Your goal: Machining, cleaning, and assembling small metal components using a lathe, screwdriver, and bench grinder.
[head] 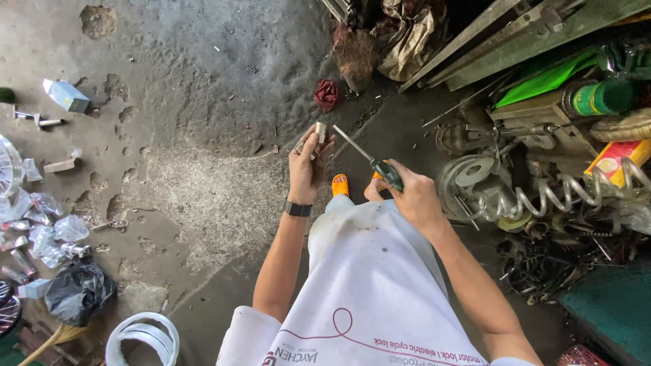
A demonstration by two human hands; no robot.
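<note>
- left hand (306, 167): raised over the concrete floor (190, 81), fingers curled shut around a small metal cylinder (320, 131) that sticks up above the fingertips; a black wristband (297, 209) sits on the wrist.
- small metal cylinder: looks rigid, light and smooth, so likely slippery; a pinch low on its body, as shown, leaves the top end free.
- right hand (413, 196): fingers wrapped tight around the dark green handle of a screwdriver (369, 161), whose thin steel shaft points up and left towards the cylinder without touching it.
- screwdriver: stiff and light; the grooved handle is the sound place to hold, the bare shaft is not.
- surroundings: orange sandals (340, 184) below the hands; coiled springs (542, 196) and scrap metal to the right; plastic bags (41, 230) to the left.
</note>
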